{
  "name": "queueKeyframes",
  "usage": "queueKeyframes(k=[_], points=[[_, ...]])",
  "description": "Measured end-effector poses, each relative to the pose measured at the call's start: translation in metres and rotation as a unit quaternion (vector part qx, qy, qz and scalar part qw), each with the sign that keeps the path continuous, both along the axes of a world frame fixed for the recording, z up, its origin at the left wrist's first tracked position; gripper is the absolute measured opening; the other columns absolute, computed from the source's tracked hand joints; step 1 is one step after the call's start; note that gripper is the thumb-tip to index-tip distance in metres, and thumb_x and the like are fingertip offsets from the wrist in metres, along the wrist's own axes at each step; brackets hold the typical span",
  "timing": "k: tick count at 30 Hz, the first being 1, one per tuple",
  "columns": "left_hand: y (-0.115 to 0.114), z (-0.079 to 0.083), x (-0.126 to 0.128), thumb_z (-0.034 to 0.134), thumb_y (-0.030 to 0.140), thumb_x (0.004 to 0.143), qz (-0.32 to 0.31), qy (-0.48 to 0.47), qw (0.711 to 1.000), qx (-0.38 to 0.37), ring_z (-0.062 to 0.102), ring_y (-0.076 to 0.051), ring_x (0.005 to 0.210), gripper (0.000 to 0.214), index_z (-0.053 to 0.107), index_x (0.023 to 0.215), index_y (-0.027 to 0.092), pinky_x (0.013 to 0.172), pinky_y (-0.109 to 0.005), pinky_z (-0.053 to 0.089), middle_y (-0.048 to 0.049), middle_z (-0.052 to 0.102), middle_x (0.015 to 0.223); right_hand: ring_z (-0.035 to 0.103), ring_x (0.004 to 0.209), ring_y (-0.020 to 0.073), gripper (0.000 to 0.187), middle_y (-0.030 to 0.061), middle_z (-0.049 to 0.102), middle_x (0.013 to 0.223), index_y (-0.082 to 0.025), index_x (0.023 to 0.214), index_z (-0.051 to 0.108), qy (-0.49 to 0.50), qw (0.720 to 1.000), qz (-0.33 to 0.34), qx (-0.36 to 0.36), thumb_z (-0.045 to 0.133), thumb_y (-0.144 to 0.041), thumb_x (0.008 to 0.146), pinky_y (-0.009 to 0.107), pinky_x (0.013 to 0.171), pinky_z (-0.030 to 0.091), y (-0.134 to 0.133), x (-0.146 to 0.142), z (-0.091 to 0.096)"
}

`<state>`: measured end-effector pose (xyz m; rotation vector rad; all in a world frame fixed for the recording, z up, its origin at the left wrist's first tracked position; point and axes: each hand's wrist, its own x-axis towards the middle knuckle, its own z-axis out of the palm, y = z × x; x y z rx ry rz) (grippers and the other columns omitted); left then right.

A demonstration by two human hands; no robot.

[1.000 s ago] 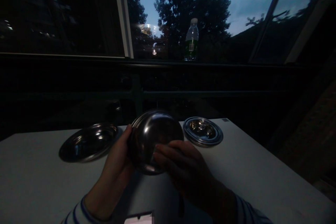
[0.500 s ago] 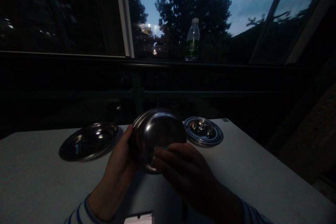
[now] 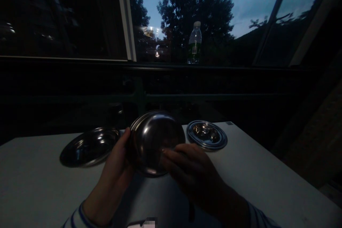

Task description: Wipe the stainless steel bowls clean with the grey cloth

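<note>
I hold a shiny steel plate (image 3: 155, 139) tilted up on edge above a white table (image 3: 34, 188), its inside facing me. My left hand (image 3: 117, 171) grips the plate's left rim, thumb on the edge. My right hand (image 3: 189, 172) lies over the plate's lower right part with its fingers pressed against the metal. A wider steel plate (image 3: 89, 146) lies flat to the left. A smaller steel plate (image 3: 207, 134) lies flat to the right. The light is dim.
A plastic water bottle (image 3: 194, 42) stands on the dark window ledge behind the table. Dark railings run between ledge and table. The table's right edge drops off near the small plate. A small light object (image 3: 145, 223) shows at the bottom edge.
The held plate has shifted slightly left and my right hand's fingers have slid a little across its lower part. The two flat plates have not moved.
</note>
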<state>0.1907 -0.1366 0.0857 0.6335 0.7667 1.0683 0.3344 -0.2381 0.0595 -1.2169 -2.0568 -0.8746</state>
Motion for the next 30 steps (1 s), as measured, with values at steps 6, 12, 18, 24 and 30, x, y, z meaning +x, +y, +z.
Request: queueKeyframes(k=[6,12,18,24,30], points=[[-0.003,0.003,0.003,0.044,0.025,0.086,0.013,-0.002,1.000,0.008,0.060,-0.014,0.045,0.025,0.065,0.080,0.014,0.042,-0.023,0.048,-0.0019,0.066,0.055,0.051,0.083,0.0186,0.021,0.0023,0.065,0.104,-0.015,0.099,0.060,0.015,1.000,-0.018,0.000,0.043,-0.012,0.088,0.032,0.062,0.038,0.003,0.006,-0.001],[-0.007,-0.001,0.007,0.045,0.025,0.086,-0.035,0.003,0.999,-0.008,0.057,-0.012,0.041,0.026,0.064,0.073,0.013,0.038,-0.021,0.044,-0.0019,0.063,0.050,0.051,0.084,0.0171,0.022,0.0012,0.065,0.104,-0.016,0.099,0.061,0.007,1.000,0.027,0.010,0.042,-0.012,0.089,0.031,0.064,0.040,0.003,-0.001,-0.002],[-0.008,-0.004,0.008,0.047,0.025,0.084,-0.059,0.019,0.998,-0.020,0.059,-0.014,0.045,0.023,0.065,0.078,0.012,0.047,-0.024,0.048,-0.0028,0.066,0.056,0.052,0.085,0.0190,0.021,0.0038,0.066,0.104,-0.014,0.098,0.062,0.029,0.998,-0.037,0.036,0.043,-0.014,0.089,0.033,0.064,0.042,0.002,0.001,-0.002],[-0.011,-0.001,0.010,0.044,0.023,0.086,-0.036,0.022,0.999,-0.004,0.059,-0.013,0.045,0.027,0.065,0.074,0.013,0.044,-0.022,0.046,-0.0020,0.065,0.053,0.052,0.086,0.0197,0.020,0.0029,0.065,0.105,-0.015,0.099,0.061,0.036,0.997,-0.049,0.043,0.044,-0.015,0.088,0.033,0.065,0.042,0.005,0.002,-0.005],[-0.013,-0.002,0.012,0.044,0.023,0.086,-0.055,0.024,0.998,-0.006,0.057,-0.012,0.043,0.029,0.064,0.070,0.012,0.046,-0.022,0.047,-0.0026,0.064,0.051,0.052,0.087,0.0187,0.019,0.0025,0.065,0.106,-0.015,0.101,0.060,0.019,0.999,-0.008,0.032,0.045,-0.015,0.088,0.033,0.067,0.042,0.007,0.005,-0.005]])
